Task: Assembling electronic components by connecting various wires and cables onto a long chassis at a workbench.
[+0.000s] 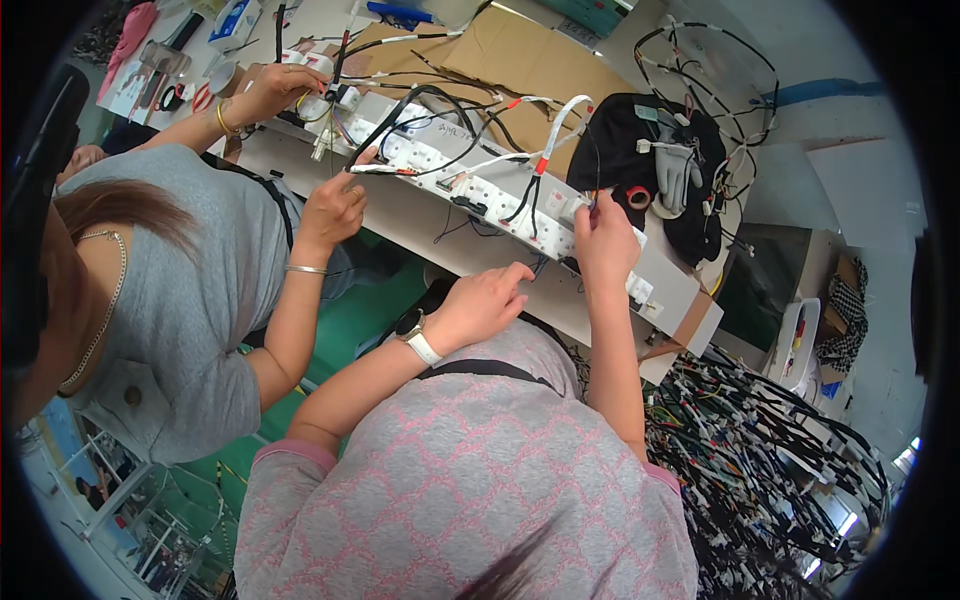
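Observation:
My right hand (607,245) is raised over the far side of a long white board (640,262), its fingers pinched on the end of a thin dark wire (598,165). The fingers hide that end. My left hand (478,308) is near my body at the board's front edge, fingers loosely stretched and apart, nothing seen in them. Along the board runs a row of white connector blocks (480,192). A wire harness (545,155) with white sleeving and red tape arches over them, its black branches dropping into the blocks.
To my left a co-worker's hands (330,210) handle wires at the same board. Beyond it lie cardboard (510,55), a black cloth (625,135), a grey glove (678,180) and a red tape roll (637,197). Many bundled cables (750,470) hang at lower right.

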{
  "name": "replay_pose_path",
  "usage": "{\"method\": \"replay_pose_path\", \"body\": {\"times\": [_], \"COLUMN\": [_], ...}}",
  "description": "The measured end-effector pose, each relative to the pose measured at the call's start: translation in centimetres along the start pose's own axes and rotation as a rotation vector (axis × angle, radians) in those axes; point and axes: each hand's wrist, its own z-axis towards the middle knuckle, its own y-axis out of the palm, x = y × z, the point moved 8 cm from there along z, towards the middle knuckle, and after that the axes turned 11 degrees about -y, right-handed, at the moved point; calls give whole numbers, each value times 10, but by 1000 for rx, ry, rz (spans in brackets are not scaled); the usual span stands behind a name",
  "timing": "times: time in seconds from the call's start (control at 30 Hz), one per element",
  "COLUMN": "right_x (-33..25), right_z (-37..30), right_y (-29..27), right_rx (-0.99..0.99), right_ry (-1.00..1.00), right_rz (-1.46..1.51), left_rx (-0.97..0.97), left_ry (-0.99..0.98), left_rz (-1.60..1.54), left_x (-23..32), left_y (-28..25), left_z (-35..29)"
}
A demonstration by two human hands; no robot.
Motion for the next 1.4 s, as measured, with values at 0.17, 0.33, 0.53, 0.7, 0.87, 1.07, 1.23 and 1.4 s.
{"method": "replay_pose_path", "body": {"times": [0.17, 0.33, 0.53, 0.7, 0.87, 1.07, 1.23, 1.4], "right_x": [-3, 6, 3, 10, 15, 9, 6, 6], "right_z": [2, 1, 4, 1, -3, -2, -2, -2], "right_y": [-3, 4, 7, 8, 8, 10, 3, 9], "right_rx": [-37, -105, -99, -65, -47, -80, -45, -69], "right_ry": [-46, 16, 29, 3, 8, 13, 14, 19], "right_rz": [-45, 24, 62, 106, 124, 134, 147, 160], "left_rx": [19, 31, 375, 42, 817, 1432, 1245, 945], "left_ry": [19, 70, 501, 517, 1334, 1661, 1912, 1395], "left_rz": [20, 28, -191, 88, -158, -134, 370, 1558], "left_x": [-2, 1, 86, 118, 183, 197, 128, 32], "left_y": [1, 0, -100, -155, -208, -201, -97, 41], "left_z": [-1, -4, -51, -137, -209, -261, -245, -20]}}
